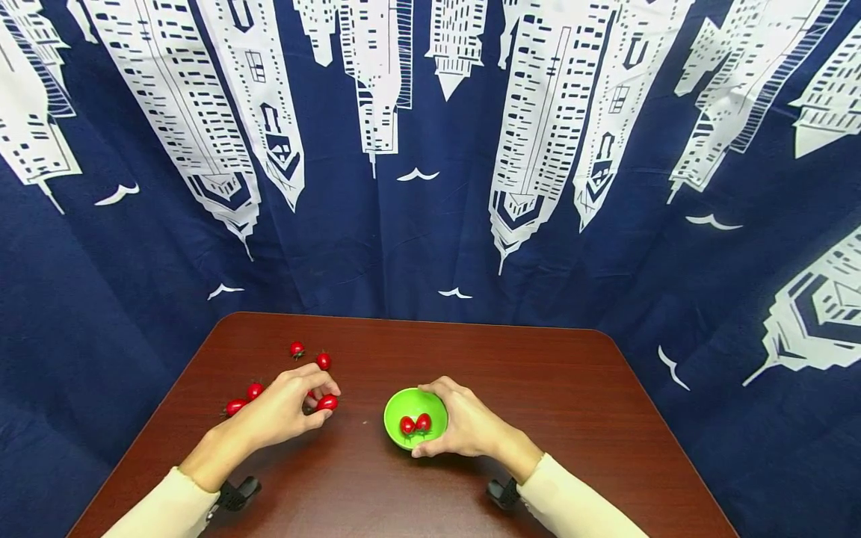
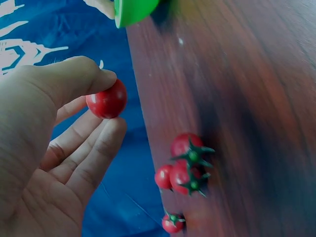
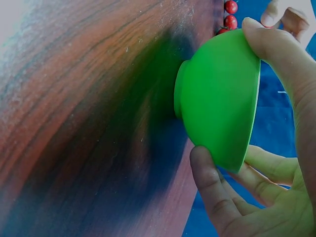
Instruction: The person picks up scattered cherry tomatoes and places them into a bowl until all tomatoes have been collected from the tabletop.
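My left hand (image 1: 285,407) pinches a red cherry tomato (image 2: 107,100) between thumb and fingers, left of the bowl. A light green bowl (image 3: 222,94) is gripped by my right hand (image 1: 467,422), with the thumb on its near side and fingers on its far side. Inside the bowl lie two cherry tomatoes (image 1: 423,422) with green stems. Whether the bowl's foot touches the table I cannot tell. Several loose cherry tomatoes (image 1: 255,391) lie around and beyond my left hand, and one is partly hidden by its fingers.
The brown wooden table (image 1: 471,351) has rounded far corners. Behind it hangs a dark blue cloth (image 1: 377,246) printed with white buildings and birds. A dark wrist strap device (image 1: 238,493) sits at my left cuff, another (image 1: 503,493) at my right.
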Demonstrator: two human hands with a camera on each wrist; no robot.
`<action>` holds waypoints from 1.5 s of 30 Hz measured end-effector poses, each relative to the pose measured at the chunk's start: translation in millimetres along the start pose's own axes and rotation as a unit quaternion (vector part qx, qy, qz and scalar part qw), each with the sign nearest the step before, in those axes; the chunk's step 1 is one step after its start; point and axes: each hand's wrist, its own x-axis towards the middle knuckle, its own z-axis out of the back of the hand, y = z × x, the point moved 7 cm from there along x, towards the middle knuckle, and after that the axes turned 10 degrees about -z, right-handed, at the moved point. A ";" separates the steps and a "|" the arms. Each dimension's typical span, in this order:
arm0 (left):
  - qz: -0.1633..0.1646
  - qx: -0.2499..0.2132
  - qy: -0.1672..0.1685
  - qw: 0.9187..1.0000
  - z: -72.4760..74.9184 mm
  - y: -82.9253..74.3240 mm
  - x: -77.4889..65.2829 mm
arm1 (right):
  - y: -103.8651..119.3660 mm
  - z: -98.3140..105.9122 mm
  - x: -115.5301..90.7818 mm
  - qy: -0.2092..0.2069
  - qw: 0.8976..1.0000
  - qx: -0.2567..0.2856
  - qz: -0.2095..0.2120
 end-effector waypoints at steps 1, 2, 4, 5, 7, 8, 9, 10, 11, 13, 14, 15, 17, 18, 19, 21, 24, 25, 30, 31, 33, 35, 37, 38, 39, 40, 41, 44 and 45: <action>0.000 0.000 0.002 1.000 -0.7 -1.1 2.7 | -0.2 0.0 0.1 0.000 1.000 0.000 -0.002; 0.000 -0.002 0.003 1.000 -1.7 -2.1 5.5 | -0.4 0.0 0.2 0.000 1.000 0.000 -0.004; 0.002 -0.008 0.008 1.000 -4.2 -3.9 11.3 | -1.2 0.1 0.0 0.001 1.000 -0.001 -0.009; 0.002 -0.013 0.010 1.000 -5.8 -5.0 14.5 | -1.6 0.3 -0.1 0.001 1.000 -0.001 -0.010; -0.001 -0.023 0.014 1.000 -9.6 -7.4 21.4 | -2.4 0.6 -0.4 0.000 1.000 -0.002 -0.009; -0.005 -0.026 0.015 1.000 -11.5 -8.7 24.8 | -2.7 0.8 -0.6 -0.001 1.000 -0.003 -0.008; -0.006 -0.029 0.018 0.999 -13.6 -10.0 28.2 | -2.9 1.1 -0.7 -0.001 1.000 -0.003 -0.007; -0.007 -0.032 0.020 0.999 -15.6 -11.3 31.4 | -2.9 1.4 -0.8 -0.002 1.000 -0.003 -0.005; -0.008 -0.034 0.022 0.999 -17.4 -12.7 34.5 | -2.8 1.8 -0.8 -0.003 1.000 -0.004 -0.002; -0.010 -0.041 0.026 0.999 -21.3 -14.1 39.8 | -2.3 2.4 -0.6 -0.004 1.000 -0.002 0.002; -0.009 -0.045 0.027 0.999 -23.0 -14.9 42.5 | -2.1 2.6 -0.4 -0.005 1.000 -0.001 0.004; -0.007 -0.050 0.028 0.998 -24.6 -15.7 45.1 | -1.9 2.8 -0.3 -0.005 1.000 -0.001 0.005; -0.007 -0.054 0.029 0.998 -27.0 -17.9 50.1 | -1.9 2.7 -0.1 -0.005 1.000 -0.001 0.008; -0.007 -0.057 0.030 0.998 -28.1 -18.7 52.5 | -1.9 2.7 -0.1 -0.004 1.000 0.000 0.008; -0.008 -0.059 0.029 0.998 -28.8 -20.1 55.0 | -1.8 2.8 -0.2 -0.004 1.000 0.001 0.009; -0.005 -0.064 0.031 0.997 -30.6 -21.7 59.4 | -1.3 2.8 -0.4 -0.003 1.000 0.003 0.011; -0.006 -0.071 0.032 0.997 -34.0 -23.0 65.4 | -0.7 2.8 -0.5 0.004 1.000 0.005 0.009; -0.007 -0.073 0.032 0.997 -35.3 -23.5 67.3 | -0.5 2.8 -0.5 0.005 1.000 0.006 0.008; -0.023 -0.074 0.036 0.996 -41.5 -27.6 76.7 | -0.1 3.0 -0.4 0.011 1.000 0.002 0.005; -0.028 -0.075 0.036 0.996 -42.4 -28.6 78.6 | 0.0 3.1 -0.1 0.011 1.000 0.001 0.007; -0.030 -0.081 0.039 0.996 -44.2 -30.1 82.5 | 0.5 3.2 0.2 0.010 1.000 0.001 0.011; -0.029 -0.089 0.043 0.995 -46.2 -31.4 86.3 | 0.4 3.7 0.6 0.010 1.000 0.003 0.010; -0.027 -0.096 0.049 0.994 -48.4 -32.5 89.7 | 0.2 3.8 0.6 0.010 1.000 0.005 0.009; -0.025 -0.100 0.052 0.993 -49.5 -33.2 91.2 | 0.2 3.7 0.7 0.010 1.000 0.005 0.010; -0.025 -0.103 0.055 0.993 -50.6 -34.2 92.6 | -0.2 3.5 0.8 0.011 1.000 0.006 0.009; -0.026 -0.105 0.057 0.992 -51.5 -35.2 93.8 | -0.1 3.2 0.8 0.011 1.000 0.005 0.011; -0.028 -0.108 0.060 0.992 -52.5 -36.3 94.9 | 0.0 2.8 0.8 0.012 1.000 0.005 0.013; -0.035 -0.114 0.066 0.991 -55.8 -39.9 97.8 | 0.9 2.0 1.0 0.011 1.000 0.006 0.019; -0.036 -0.116 0.068 0.990 -57.2 -40.7 98.5 | 1.2 1.8 1.0 0.011 1.000 0.006 0.020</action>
